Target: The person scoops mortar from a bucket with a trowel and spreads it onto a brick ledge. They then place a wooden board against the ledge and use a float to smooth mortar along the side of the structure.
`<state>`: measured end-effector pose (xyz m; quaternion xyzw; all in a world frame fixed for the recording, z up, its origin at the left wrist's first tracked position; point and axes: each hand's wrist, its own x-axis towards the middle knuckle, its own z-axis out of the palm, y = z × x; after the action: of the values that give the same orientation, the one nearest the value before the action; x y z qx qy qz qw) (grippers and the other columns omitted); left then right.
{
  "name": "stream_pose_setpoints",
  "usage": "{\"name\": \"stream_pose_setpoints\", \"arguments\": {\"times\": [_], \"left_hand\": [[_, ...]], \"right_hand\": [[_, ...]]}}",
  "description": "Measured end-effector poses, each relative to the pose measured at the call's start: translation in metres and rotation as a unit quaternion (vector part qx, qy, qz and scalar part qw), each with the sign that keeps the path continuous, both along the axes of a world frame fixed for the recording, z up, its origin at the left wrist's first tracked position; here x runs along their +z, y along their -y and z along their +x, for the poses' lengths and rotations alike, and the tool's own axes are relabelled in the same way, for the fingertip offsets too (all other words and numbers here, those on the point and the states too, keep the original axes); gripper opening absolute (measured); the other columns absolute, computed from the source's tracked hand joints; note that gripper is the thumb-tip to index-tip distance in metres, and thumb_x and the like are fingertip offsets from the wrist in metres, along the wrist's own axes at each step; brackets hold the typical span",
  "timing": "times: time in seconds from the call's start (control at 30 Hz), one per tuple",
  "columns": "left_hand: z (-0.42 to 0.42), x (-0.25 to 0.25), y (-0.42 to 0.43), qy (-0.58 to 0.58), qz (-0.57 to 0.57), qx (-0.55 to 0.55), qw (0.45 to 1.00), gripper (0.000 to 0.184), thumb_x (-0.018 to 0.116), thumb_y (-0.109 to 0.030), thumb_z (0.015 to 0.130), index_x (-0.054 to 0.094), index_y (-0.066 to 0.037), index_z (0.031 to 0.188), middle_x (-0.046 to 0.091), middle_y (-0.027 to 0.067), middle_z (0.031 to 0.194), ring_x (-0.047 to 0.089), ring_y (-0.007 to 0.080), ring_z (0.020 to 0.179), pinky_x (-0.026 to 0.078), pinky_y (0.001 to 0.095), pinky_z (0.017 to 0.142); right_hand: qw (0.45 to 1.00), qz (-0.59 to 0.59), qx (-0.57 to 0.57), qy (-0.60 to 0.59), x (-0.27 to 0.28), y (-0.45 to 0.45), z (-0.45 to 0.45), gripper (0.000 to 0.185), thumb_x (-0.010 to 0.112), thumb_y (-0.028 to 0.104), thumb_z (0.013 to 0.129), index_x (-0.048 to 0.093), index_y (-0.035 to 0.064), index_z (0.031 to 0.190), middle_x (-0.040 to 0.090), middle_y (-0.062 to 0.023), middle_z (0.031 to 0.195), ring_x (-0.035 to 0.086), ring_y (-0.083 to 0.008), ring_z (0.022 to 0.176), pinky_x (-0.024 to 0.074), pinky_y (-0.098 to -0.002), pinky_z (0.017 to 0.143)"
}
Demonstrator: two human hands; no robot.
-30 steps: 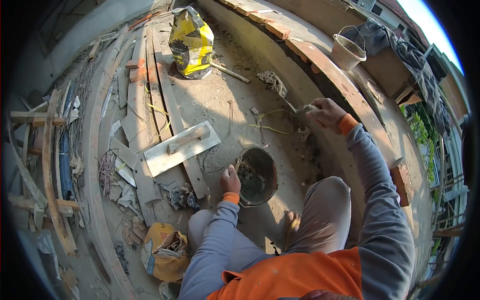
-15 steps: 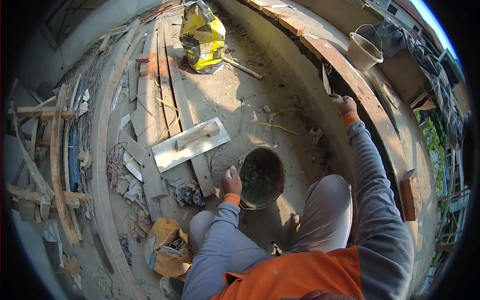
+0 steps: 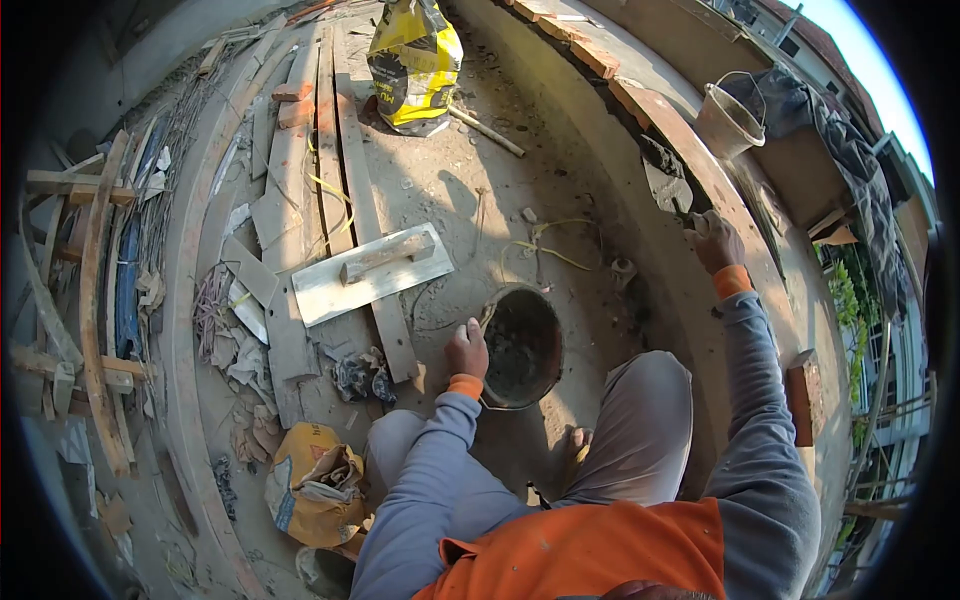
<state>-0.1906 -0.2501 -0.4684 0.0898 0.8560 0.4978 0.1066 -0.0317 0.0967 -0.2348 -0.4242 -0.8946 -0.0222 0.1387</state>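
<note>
Far to the left of the left hand (image 3: 467,350), I can see a heap of scrap timber (image 3: 92,300), its pieces lying across one another. Nearer to this hand, but toward the person's body, there stands a brown-yellow paper bag (image 3: 320,505) with a torn, open top. Long planks (image 3: 283,205) lie on the ground to the left of the hand, and a wooden float (image 3: 373,280) rests on them with its handle upward. Beyond the float, well apart from the hand, stands a yellow and black sack (image 3: 415,65). The left hand itself is closed, with the fingers folded on the wire handle at the left rim of a dark bucket (image 3: 553,350). The bucket is on the ground just to the right of this hand, and grey mortar (image 3: 515,355) is inside it (how deep, I cannot tell). Between the two hands, a little farther out, a yellow cord (image 3: 560,257) lies loose. The right hand (image 3: 718,243) is raised near the wall and is closed around the handle of a trowel (image 3: 667,188). The blade points away from the hand, under the row of bricks (image 3: 596,58); a dark lump (image 3: 660,157) shows at its far end (on the blade or on the wall, I cannot say). Above the right hand, on the ledge, sits a pale bucket (image 3: 728,122).
</note>
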Motion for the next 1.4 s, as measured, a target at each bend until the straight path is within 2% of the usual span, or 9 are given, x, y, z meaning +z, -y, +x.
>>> {"name": "stream_pose_setpoints", "arguments": {"times": [0.07, 0.13, 0.23, 0.33, 0.37, 0.8, 0.93, 0.97, 1.4], "left_hand": [[0.001, -0.006, -0.003, -0.037, 0.023, 0.011, 0.999, 0.043, 0.042, -0.033, 0.091, 0.057, 0.003, 0.075, 0.058, 0.0275, 0.075, 0.055, 0.046, 0.072, 0.043, 0.0496, 0.062], [0.004, -0.002, -0.004, -0.031, 0.016, 0.008, 0.999, 0.043, 0.042, -0.033, 0.091, 0.057, 0.003, 0.075, 0.058, 0.0275, 0.074, 0.055, 0.046, 0.072, 0.043, 0.0496, 0.062], [0.006, -0.001, -0.006, -0.032, 0.001, 0.004, 0.999, 0.043, 0.042, -0.033, 0.091, 0.057, 0.003, 0.074, 0.058, 0.0274, 0.074, 0.055, 0.0462, 0.072, 0.043, 0.0495, 0.062], [0.008, -0.003, -0.006, -0.047, 0.002, 0.008, 0.999, 0.043, 0.043, -0.033, 0.091, 0.057, 0.003, 0.074, 0.058, 0.0274, 0.073, 0.055, 0.0466, 0.072, 0.042, 0.0497, 0.062], [0.01, -0.004, -0.005, -0.057, 0.016, 0.013, 0.998, 0.043, 0.043, -0.034, 0.091, 0.057, 0.003, 0.074, 0.057, 0.0274, 0.073, 0.054, 0.0468, 0.072, 0.042, 0.0498, 0.061], [0.015, 0.0, -0.012, -0.049, 0.005, 0.009, 0.999, 0.042, 0.044, -0.032, 0.091, 0.055, 0.004, 0.072, 0.056, 0.028, 0.072, 0.052, 0.0476, 0.072, 0.041, 0.0494, 0.06], [0.014, -0.006, -0.008, -0.065, -0.013, 0.021, 0.998, 0.042, 0.044, -0.032, 0.091, 0.055, 0.004, 0.072, 0.056, 0.0283, 0.073, 0.053, 0.0475, 0.073, 0.041, 0.0497, 0.061], [0.014, -0.007, -0.005, -0.069, -0.02, 0.025, 0.997, 0.042, 0.044, -0.032, 0.091, 0.055, 0.004, 0.073, 0.056, 0.0284, 0.074, 0.053, 0.0474, 0.074, 0.041, 0.0498, 0.061], [0.016, -0.006, -0.001, -0.079, -0.017, 0.026, 0.996, 0.042, 0.044, -0.033, 0.09, 0.057, 0.003, 0.074, 0.058, 0.0273, 0.075, 0.055, 0.0466, 0.075, 0.042, 0.0512, 0.064]], "right_hand": [[0.997, 0.022, 0.08, 0.0, 0.015, -0.001, -0.003, 0.036, 0.065, 0.037, 0.076, 0.056, 0.0051, 0.09, 0.063, -0.0144, 0.081, 0.062, -0.0307, 0.075, 0.0483, -0.0401, 0.064], [0.942, -0.277, 0.177, -0.062, 0.05, 0.024, -0.021, 0.032, 0.062, 0.034, 0.08, 0.056, 0.0035, 0.089, 0.06, -0.0094, 0.073, 0.06, -0.0205, 0.06, 0.0466, -0.0326, 0.052], [0.836, -0.493, 0.215, -0.105, 0.064, 0.013, -0.045, 0.027, 0.06, 0.029, 0.084, 0.057, 0.002, 0.085, 0.054, -0.0047, 0.067, 0.052, -0.0123, 0.051, 0.0416, -0.0262, 0.044], [0.845, -0.507, 0.156, -0.07, 0.045, -0.051, -0.062, 0.027, 0.058, 0.031, 0.085, 0.056, 0.0035, 0.084, 0.05, -0.0026, 0.064, 0.049, -0.0121, 0.05, 0.04, -0.0255, 0.044], [0.933, -0.346, 0.056, -0.077, 0.033, -0.052, -0.063, 0.027, 0.057, 0.031, 0.085, 0.056, 0.0045, 0.082, 0.05, -0.0027, 0.063, 0.046, -0.0123, 0.046, 0.0375, -0.027, 0.041], [0.952, -0.26, 0.032, -0.155, -0.1, -0.088, -0.047, 0.029, 0.06, 0.025, 0.078, 0.058, -0.0004, 0.093, 0.06, -0.0128, 0.073, 0.059, -0.0197, 0.056, 0.0468, -0.0338, 0.05], [0.985, -0.114, 0.022, -0.129, -0.149, -0.122, -0.077, 0.032, 0.058, 0.027, 0.077, 0.059, -0.0019, 0.09, 0.062, -0.022, 0.085, 0.06, -0.0382, 0.078, 0.0478, -0.0386, 0.066], [0.973, -0.173, -0.002, -0.155, -0.167, -0.144, -0.083, 0.031, 0.058, 0.027, 0.076, 0.06, -0.0012, 0.088, 0.06, -0.0245, 0.089, 0.056, -0.0425, 0.089, 0.0463, -0.0397, 0.073], [0.989, -0.097, -0.043, -0.108, -0.076, -0.094, -0.023, 0.033, 0.055, 0.033, 0.077, 0.059, 0.0032, 0.09, 0.062, -0.0206, 0.091, 0.059, -0.0359, 0.09, 0.0471, -0.0417, 0.077]]}}
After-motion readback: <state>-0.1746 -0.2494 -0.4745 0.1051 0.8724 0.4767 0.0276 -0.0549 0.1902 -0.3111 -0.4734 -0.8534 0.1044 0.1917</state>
